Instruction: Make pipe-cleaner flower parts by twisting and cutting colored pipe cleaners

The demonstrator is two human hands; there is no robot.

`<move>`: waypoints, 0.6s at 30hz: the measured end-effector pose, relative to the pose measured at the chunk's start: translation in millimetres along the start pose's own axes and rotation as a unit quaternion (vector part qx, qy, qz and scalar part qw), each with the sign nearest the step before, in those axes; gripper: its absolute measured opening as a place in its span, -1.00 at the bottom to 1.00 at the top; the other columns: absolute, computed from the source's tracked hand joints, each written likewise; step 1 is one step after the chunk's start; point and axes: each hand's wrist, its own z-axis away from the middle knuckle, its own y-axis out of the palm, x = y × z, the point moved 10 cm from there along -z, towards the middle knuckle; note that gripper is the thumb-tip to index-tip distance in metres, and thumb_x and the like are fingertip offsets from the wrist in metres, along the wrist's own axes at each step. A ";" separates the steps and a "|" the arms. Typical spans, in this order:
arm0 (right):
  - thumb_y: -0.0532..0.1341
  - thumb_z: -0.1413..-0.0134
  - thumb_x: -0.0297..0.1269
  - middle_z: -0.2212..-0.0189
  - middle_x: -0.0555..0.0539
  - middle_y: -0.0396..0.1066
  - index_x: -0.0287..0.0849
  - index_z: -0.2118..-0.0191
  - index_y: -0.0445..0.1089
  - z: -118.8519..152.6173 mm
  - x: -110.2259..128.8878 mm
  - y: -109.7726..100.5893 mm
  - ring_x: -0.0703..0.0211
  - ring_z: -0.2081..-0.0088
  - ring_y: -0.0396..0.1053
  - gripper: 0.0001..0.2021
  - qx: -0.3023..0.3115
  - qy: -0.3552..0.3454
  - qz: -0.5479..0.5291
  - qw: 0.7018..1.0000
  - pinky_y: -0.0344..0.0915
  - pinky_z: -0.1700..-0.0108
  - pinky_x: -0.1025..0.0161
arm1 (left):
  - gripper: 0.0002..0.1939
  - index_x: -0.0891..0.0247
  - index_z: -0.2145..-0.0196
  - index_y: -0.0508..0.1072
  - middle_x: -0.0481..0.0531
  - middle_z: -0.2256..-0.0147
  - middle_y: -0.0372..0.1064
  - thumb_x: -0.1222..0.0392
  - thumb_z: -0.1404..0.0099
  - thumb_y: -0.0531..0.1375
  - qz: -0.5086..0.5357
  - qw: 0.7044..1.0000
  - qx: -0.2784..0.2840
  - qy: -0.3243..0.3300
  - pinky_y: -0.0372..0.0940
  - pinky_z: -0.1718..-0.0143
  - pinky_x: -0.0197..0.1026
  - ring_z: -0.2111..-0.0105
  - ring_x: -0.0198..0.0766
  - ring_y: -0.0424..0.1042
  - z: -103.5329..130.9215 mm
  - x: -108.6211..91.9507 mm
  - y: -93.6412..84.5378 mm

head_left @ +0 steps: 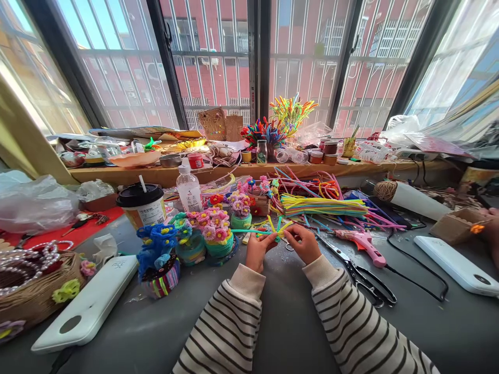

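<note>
Above the grey table, my left hand [258,252] pinches a bundle of crossed teal and yellow pipe cleaners [278,228]. From the right, my right hand [304,245] grips a yellow pipe cleaner of that same bundle between thumb and fingers. The bundle's ends fan out upward and to the left; its centre is partly covered by my fingers. Just left of my hands sit small pots of pipe-cleaner flowers, one pink [215,224] and one blue [158,241]. Large black-handled scissors [360,275] and a pink glue gun [364,245] lie to the right.
Loose yellow and green pipe cleaners [323,205] are heaped behind my hands. A lidded drink cup [142,205] and a water bottle [188,191] stand at the left. White power banks [88,304] flank the work area. Another person's hand [493,231] shows at the right edge beside a cardboard box [456,226].
</note>
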 end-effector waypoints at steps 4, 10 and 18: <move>0.00 0.06 -0.29 0.50 -0.03 0.24 -0.17 0.39 0.27 2.9 16.4 -5.8 0.31 0.56 0.16 -0.85 -0.029 -0.079 0.116 0.990 0.16 0.45 0.34 | -0.64 0.29 0.42 0.12 -0.10 0.62 0.30 0.37 0.15 0.24 0.017 0.999 0.000 -0.033 0.29 0.51 -0.32 0.62 -0.41 0.33 0.2 5.4 -0.5; -0.04 0.00 -0.33 0.43 -0.07 0.28 -0.11 0.34 0.28 8.5 30.8 2.1 0.23 0.36 0.23 -0.83 -0.017 -0.171 0.195 0.966 0.16 0.32 0.32 | -0.65 0.29 0.43 0.12 -0.13 0.64 0.28 0.39 0.14 0.23 0.011 0.999 0.001 -0.031 0.28 0.54 -0.34 0.63 -0.42 0.32 0.0 6.6 -0.6; -0.06 -0.03 -0.32 0.46 -0.08 0.28 -0.15 0.42 0.30 11.2 37.2 12.9 0.25 0.37 0.22 -0.79 -0.006 -0.199 0.285 0.938 0.13 0.34 0.36 | -0.62 0.27 0.45 0.08 -0.15 0.65 0.26 0.35 0.17 0.24 -0.032 0.997 -0.007 0.064 0.26 0.54 -0.33 0.62 -0.42 0.31 -1.8 -8.2 -2.0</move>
